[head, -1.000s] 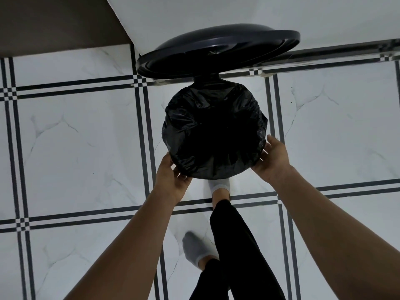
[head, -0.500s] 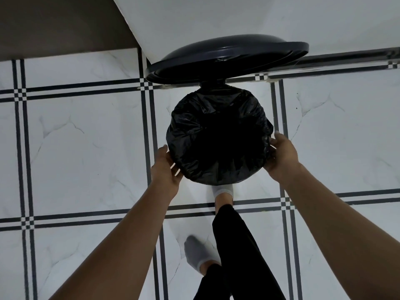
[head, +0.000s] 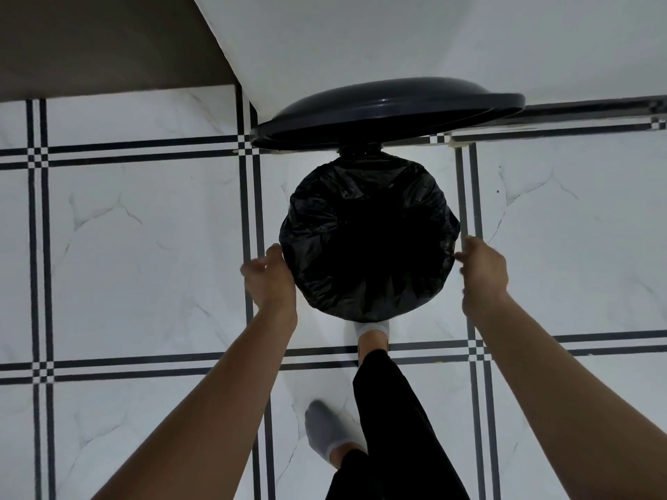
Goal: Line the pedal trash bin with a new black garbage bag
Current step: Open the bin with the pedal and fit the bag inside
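Observation:
A black garbage bag [head: 368,240] lines the round pedal bin, its edge folded out over the rim and hiding the bin's body. The dark lid [head: 386,113] stands raised behind it. My left hand [head: 269,279] is at the bag's left side, thumb against the plastic, fingers spread and blurred. On the right side, my right hand [head: 482,272] has its fingertips pinched on the bag's edge. My foot in a white sock [head: 371,328] sits at the bin's front, where the pedal is hidden.
The floor is white marble tile [head: 144,247] with black double lines. A white wall or cabinet face [head: 397,37] rises right behind the lid. My other foot, in a grey sock [head: 325,434], stands nearer to me on the floor.
Both hands have slid up along the bag's sides from its near lower edge. The left hand's fingers have come off the plastic and spread.

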The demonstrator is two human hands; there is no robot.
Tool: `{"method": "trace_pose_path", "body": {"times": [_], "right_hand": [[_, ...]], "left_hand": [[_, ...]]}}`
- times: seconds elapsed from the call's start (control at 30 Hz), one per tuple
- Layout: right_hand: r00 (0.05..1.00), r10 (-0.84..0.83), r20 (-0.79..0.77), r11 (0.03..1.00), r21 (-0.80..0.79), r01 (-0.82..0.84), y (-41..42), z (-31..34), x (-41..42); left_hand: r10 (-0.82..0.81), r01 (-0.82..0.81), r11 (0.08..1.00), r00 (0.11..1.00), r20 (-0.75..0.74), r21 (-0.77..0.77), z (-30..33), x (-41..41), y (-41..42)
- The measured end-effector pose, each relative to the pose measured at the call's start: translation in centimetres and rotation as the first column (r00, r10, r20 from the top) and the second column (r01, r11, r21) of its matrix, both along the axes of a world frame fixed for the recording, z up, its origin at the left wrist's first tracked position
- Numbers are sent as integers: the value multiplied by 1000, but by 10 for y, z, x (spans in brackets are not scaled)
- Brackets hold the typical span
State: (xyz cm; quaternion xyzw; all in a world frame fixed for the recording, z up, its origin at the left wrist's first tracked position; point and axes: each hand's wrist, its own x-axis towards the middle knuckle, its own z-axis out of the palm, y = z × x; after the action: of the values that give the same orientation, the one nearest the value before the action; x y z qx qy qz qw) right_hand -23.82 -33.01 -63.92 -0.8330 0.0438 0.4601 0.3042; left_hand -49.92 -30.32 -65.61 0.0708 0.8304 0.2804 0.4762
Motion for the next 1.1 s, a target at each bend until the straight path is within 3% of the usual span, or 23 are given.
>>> {"method": "trace_pose_path", "body": {"times": [0.03, 0.07, 0.13, 0.2, 0.23, 0.3, 0.4, 0.47, 0.57, 0.6, 0.7, 0.83, 0.97, 1.1], "right_hand": [[952, 139, 274, 987, 36, -155, 3, 2, -4], [820, 273, 504, 931, 75, -356, 7, 4, -9], [467, 466, 752, 664, 52, -746, 27, 0, -16], [109, 573, 812, 356, -126, -926, 54, -15, -18], [-36, 604, 796, 251, -233, -940, 66, -21, -18], [-151, 666, 730, 151, -331, -932, 84, -31, -16], [-50, 702, 710, 182, -247, -952, 103, -35, -9], [127, 748, 651, 263, -115, -958, 117, -32, -7], [421, 809, 412, 455, 17, -890, 136, -32, -4], [453, 816, 359, 481, 11, -877, 141, -33, -3], [427, 853, 301, 462, -53, -885, 154, -39, 1], [306, 921, 243, 361, -230, -904, 159, -33, 0], [413, 895, 166, 439, -181, -880, 159, -33, 3], [515, 844, 151, 530, -96, -842, 157, -30, 1]], "left_hand": [[-94, 125, 981, 975, -202, 149, 3, 2, 3], [-211, 329, 901, 902, -376, 282, 5, 4, 6], [-427, 716, 610, 657, -621, 339, 5, 9, 15], [-549, 905, 380, 388, -740, 193, 1, 16, 31], [-574, 938, 328, 294, -765, 114, 0, 19, 41], [-660, 947, 319, 252, -708, 41, -5, 24, 61], [-766, 916, 398, 359, -534, 46, -17, 24, 89], [-787, 892, 447, 426, -446, 65, -16, 19, 104], [-816, 868, 494, 480, -321, 43, -17, 12, 119], [-819, 859, 511, 502, -279, 46, -18, 8, 122], [-807, 831, 553, 551, -214, 54, -20, 2, 125], [-805, 832, 554, 529, -268, -20, -21, -4, 121], [-768, 774, 632, 621, -156, -34, -23, -5, 119], [-609, 619, 785, 779, 147, -32, -16, -4, 121]]}}
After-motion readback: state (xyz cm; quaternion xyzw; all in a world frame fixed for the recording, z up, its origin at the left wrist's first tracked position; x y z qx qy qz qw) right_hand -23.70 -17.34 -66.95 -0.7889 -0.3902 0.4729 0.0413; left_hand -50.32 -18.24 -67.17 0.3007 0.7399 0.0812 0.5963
